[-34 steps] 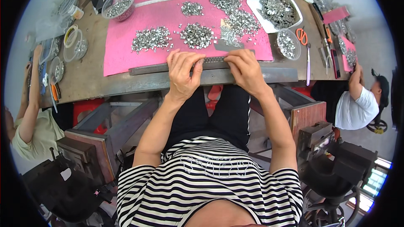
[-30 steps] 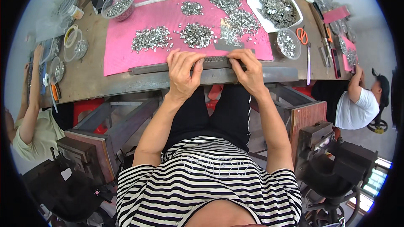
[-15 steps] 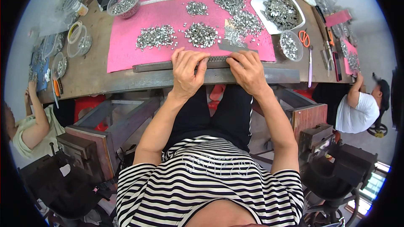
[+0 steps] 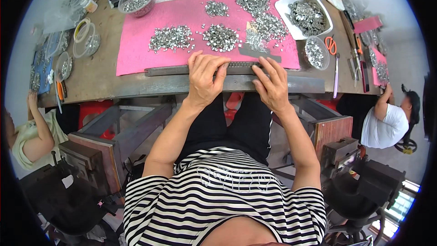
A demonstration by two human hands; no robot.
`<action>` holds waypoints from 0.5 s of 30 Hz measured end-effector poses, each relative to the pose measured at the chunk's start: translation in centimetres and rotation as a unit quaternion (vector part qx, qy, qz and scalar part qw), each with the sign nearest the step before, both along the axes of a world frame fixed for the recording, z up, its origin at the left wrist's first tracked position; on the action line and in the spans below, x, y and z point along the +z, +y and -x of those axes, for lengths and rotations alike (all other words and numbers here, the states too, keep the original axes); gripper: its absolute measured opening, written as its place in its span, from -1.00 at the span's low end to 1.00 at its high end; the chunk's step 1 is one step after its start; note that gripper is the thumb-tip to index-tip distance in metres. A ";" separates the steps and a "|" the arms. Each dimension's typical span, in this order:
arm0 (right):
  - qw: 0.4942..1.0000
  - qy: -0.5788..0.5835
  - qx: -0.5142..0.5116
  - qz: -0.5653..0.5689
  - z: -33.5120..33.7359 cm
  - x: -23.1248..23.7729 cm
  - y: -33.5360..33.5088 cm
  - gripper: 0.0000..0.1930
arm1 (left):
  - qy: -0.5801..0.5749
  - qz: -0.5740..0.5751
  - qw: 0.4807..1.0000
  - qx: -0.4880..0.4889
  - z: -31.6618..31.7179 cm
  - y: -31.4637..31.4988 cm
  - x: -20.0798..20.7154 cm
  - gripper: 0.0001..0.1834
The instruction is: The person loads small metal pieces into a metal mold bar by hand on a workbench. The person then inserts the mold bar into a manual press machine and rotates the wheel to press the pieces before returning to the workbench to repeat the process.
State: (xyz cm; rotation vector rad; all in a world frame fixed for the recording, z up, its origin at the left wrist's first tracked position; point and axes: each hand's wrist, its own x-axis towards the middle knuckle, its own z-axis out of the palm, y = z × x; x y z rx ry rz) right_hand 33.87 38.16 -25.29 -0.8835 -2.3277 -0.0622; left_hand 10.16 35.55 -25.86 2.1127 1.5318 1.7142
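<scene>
A long dark metal bar (image 4: 166,70) with a row of small slots or teeth lies along the table's near edge. My left hand (image 4: 205,81) is closed on it, thumb and forefinger pressed together beside the toothed stretch (image 4: 241,65); any small part between them is hidden. Over the bar's right end is my right hand (image 4: 273,86), open, its fingers apart and the fingertips at the bar. Just beyond lie a thin grey strip (image 4: 259,53), a bunch of thin silvery pieces (image 4: 256,42) and a heap of small metal pieces (image 4: 220,38).
The pink mat (image 4: 132,59) carries more metal heaps (image 4: 170,38). At right are a white tray (image 4: 327,23), a clear tub (image 4: 315,52), orange-handled scissors (image 4: 331,45) and a purple-handled tool (image 4: 336,77). Another tub (image 4: 137,1) stands back left. People sit at either side.
My right hand has shifted slightly right and toward me, its thumb and fingers spreading away from the toothed stretch. The left hand stays on the bar.
</scene>
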 end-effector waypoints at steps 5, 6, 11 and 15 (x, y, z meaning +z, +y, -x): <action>0.999 0.021 -0.015 0.035 0.1 0.4 -0.2 -0.63 | -0.021 0.016 1.000 0.001 1.1 -0.2 0.8 -0.84; 0.998 0.035 -0.016 0.043 0.1 0.5 0.1 -0.65 | -0.018 0.042 0.999 0.018 2.1 -0.1 1.3 -0.86; 0.993 0.077 -0.015 0.083 2.8 2.0 2.5 -0.77 | 0.049 0.110 0.991 0.054 5.3 1.4 2.5 -0.92; 0.992 0.082 -0.022 0.096 6.2 2.7 4.9 -0.77 | 0.097 0.154 0.983 0.008 5.2 2.7 3.2 -0.89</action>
